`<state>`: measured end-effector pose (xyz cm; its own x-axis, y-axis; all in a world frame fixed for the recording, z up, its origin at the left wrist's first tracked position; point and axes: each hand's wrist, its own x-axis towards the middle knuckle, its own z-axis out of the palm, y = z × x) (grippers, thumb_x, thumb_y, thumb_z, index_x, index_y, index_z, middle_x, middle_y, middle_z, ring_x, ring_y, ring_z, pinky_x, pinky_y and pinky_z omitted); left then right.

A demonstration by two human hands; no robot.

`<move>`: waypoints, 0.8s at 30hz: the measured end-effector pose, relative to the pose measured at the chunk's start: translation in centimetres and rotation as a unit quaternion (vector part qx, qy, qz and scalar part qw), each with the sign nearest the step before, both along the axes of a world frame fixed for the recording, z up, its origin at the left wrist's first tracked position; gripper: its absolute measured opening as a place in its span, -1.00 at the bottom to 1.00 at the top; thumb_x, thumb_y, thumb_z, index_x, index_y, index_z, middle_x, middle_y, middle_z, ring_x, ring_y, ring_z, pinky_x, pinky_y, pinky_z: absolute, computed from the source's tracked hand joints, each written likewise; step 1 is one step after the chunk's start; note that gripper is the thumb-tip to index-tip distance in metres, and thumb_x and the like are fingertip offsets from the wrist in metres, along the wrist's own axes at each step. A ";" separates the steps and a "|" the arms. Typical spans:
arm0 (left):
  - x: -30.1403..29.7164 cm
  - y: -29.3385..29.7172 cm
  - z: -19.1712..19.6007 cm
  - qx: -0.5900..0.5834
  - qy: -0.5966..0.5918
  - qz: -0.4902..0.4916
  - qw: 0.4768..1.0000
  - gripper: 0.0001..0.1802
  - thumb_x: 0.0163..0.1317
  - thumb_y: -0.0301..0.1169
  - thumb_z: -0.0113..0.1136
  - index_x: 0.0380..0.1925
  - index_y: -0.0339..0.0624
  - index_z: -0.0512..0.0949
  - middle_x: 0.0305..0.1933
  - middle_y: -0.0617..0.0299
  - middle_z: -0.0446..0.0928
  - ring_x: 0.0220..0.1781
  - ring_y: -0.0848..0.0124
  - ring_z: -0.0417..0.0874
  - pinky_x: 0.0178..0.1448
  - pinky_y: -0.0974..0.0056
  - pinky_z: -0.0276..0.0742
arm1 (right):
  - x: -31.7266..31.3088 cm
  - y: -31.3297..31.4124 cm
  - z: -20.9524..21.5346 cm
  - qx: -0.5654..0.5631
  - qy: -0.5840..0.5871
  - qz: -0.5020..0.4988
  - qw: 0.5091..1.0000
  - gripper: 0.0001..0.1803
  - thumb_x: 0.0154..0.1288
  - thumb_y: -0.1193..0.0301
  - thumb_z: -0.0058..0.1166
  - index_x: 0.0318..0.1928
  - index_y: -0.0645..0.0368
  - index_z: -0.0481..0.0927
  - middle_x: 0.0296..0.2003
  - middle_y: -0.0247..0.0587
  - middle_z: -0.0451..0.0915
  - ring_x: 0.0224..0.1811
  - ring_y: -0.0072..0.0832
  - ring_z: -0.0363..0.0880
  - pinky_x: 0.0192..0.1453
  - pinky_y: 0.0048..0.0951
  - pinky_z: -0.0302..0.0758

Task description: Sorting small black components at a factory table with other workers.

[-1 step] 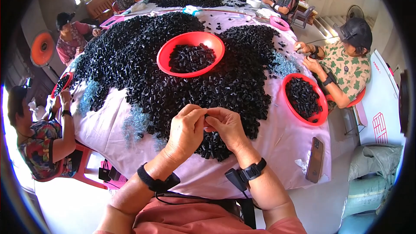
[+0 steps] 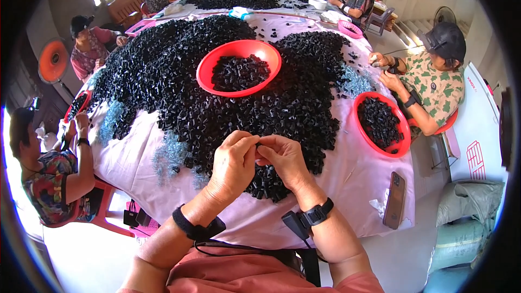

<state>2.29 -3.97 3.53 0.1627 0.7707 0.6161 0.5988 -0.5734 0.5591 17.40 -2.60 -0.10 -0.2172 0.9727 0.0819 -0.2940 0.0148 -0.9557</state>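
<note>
My left hand [image 2: 232, 164] and my right hand [image 2: 283, 158] meet fingertip to fingertip over the near edge of a big heap of small black plastic parts [image 2: 179, 81]. Between the fingertips both pinch one small black part [image 2: 258, 147]. Each wrist wears a black band. A red bowl [image 2: 237, 67] partly filled with black parts sits in the heap beyond my hands. The heap lies on a table covered with a pale pink cloth [image 2: 135, 157].
A second red bowl [image 2: 381, 123] of black parts sits at the right, a phone [image 2: 394, 199] near the table's right front edge. Bluish clear pieces [image 2: 169, 154] lie left of my hands. Other people sit around the table: left [image 2: 51, 176], right [image 2: 434, 78], far left [image 2: 89, 49].
</note>
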 end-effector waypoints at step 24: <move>0.3 0.1 0.4 0.022 0.108 -0.005 0.994 -0.58 -0.09 -0.51 0.36 -0.13 -0.36 0.61 -0.17 -0.03 0.61 -0.15 0.03 0.65 -0.08 0.11 0.61 | 0.2 -0.3 0.6 -0.039 0.018 -0.014 0.999 -0.82 0.41 0.38 0.12 -0.18 0.25 0.65 -0.34 -0.27 0.71 -0.38 -0.64 0.67 -0.34 -0.64 0.61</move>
<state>2.63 -3.85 3.96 0.3020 0.7410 0.5998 0.6960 -0.6013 0.3925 17.63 -2.87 0.50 -0.1876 0.9821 0.0135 -0.3291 -0.0499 -0.9430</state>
